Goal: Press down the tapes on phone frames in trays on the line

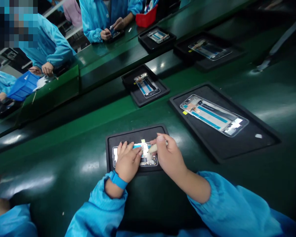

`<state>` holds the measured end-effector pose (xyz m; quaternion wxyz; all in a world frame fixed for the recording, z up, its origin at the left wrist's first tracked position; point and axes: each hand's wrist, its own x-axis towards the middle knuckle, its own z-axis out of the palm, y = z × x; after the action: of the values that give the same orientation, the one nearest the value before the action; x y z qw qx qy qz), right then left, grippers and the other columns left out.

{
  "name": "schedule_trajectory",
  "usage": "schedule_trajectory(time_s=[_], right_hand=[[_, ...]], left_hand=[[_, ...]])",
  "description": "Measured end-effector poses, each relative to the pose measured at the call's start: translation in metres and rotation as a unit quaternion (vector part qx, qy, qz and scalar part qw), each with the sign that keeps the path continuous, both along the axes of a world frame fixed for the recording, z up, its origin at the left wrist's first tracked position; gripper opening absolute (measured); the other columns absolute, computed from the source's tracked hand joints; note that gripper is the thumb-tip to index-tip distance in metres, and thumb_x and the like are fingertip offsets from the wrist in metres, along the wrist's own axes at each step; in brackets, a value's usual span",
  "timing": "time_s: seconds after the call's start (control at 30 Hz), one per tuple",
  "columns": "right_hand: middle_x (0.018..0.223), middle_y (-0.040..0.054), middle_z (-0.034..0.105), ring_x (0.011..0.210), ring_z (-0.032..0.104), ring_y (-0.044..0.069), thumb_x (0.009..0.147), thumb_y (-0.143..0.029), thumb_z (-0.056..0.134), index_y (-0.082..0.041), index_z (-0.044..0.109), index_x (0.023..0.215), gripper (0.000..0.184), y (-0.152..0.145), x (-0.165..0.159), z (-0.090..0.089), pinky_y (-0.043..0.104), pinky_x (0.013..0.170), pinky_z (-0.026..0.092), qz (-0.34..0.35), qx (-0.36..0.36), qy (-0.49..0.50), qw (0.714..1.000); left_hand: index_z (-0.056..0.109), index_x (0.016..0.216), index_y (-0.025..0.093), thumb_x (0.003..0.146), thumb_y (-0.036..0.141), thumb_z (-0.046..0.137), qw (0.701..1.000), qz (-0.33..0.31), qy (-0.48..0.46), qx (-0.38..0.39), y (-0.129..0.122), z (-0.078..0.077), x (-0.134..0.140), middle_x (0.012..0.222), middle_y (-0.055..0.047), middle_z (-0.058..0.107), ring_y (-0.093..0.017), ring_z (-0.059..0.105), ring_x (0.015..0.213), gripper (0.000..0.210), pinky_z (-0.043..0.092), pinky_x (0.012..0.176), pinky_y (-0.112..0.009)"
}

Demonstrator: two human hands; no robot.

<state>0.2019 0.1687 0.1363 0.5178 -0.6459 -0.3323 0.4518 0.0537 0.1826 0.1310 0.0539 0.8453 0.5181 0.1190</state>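
Note:
A phone frame (148,159) lies in a black tray (128,135) on the green bench right in front of me. My left hand (128,161) rests flat on the frame's left half, fingers pressing down on it. My right hand (169,154) pinches a small pale tool (154,148) whose tip touches the middle of the frame. Both sleeves are blue, and a blue band circles my left wrist.
A larger black tray (261,144) with another phone frame (213,115) sits to the right. More trays with frames (146,85) ride the dark conveyor beyond. Other people in blue coats work across the line, near a blue bin (23,86) and a red bin (146,18).

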Motion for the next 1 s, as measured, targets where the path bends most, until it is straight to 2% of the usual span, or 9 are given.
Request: schedule_trajectory(time_s=[0.2, 0.33, 0.5, 0.77, 1.0], right_hand=[[0.081, 0.0068, 0.066, 0.067, 0.062, 0.018, 0.081, -0.051, 0.04, -0.018, 0.052, 0.099, 0.039, 0.009, -0.007, -0.01, 0.034, 0.061, 0.05, 0.021, 0.043, -0.056, 0.997], [0.081, 0.0062, 0.066, 0.067, 0.062, 0.018, 0.083, -0.048, 0.039, -0.019, 0.051, 0.1, 0.036, 0.008, -0.008, -0.013, 0.036, 0.062, 0.051, 0.007, 0.042, -0.076, 0.996], [0.086, 0.0085, 0.066, 0.079, 0.063, 0.021, 0.082, -0.044, 0.041, -0.019, 0.051, 0.097, 0.031, 0.003, -0.006, -0.012, 0.039, 0.069, 0.051, 0.005, 0.067, -0.137, 0.988], [0.087, 0.0085, 0.066, 0.082, 0.063, 0.022, 0.082, -0.041, 0.041, -0.02, 0.053, 0.095, 0.028, 0.003, -0.006, -0.009, 0.039, 0.072, 0.051, 0.036, 0.099, -0.179, 0.978], [0.091, 0.0104, 0.066, 0.083, 0.063, 0.022, 0.082, -0.041, 0.039, -0.019, 0.051, 0.096, 0.029, 0.003, -0.006, -0.011, 0.04, 0.073, 0.051, 0.026, 0.101, -0.188, 0.977]], left_hand=[[0.064, 0.09, 0.026, 0.083, 0.027, 0.047, 1.0, 0.007, -0.003, -0.013, 0.001, 0.002, 0.005, 0.099, -0.003, 0.064, -0.024, 0.052, 0.102, 0.018, 0.033, 0.093, -0.051], [0.064, 0.089, 0.025, 0.082, 0.025, 0.047, 1.0, -0.006, 0.005, 0.024, -0.001, 0.0, 0.007, 0.1, -0.004, 0.063, -0.025, 0.052, 0.1, 0.019, 0.033, 0.092, -0.052], [0.063, 0.091, 0.021, 0.08, 0.019, 0.047, 0.998, -0.019, 0.035, 0.05, -0.005, -0.002, 0.009, 0.102, -0.007, 0.061, -0.028, 0.05, 0.102, 0.02, 0.032, 0.093, -0.056], [0.062, 0.093, 0.02, 0.081, 0.019, 0.046, 0.997, -0.022, 0.047, 0.056, -0.007, -0.001, 0.011, 0.101, -0.008, 0.06, -0.03, 0.05, 0.103, 0.021, 0.032, 0.092, -0.058], [0.062, 0.093, 0.019, 0.081, 0.02, 0.047, 0.998, -0.018, 0.034, 0.053, -0.007, -0.002, 0.011, 0.101, -0.009, 0.06, -0.03, 0.05, 0.103, 0.02, 0.032, 0.092, -0.059]])
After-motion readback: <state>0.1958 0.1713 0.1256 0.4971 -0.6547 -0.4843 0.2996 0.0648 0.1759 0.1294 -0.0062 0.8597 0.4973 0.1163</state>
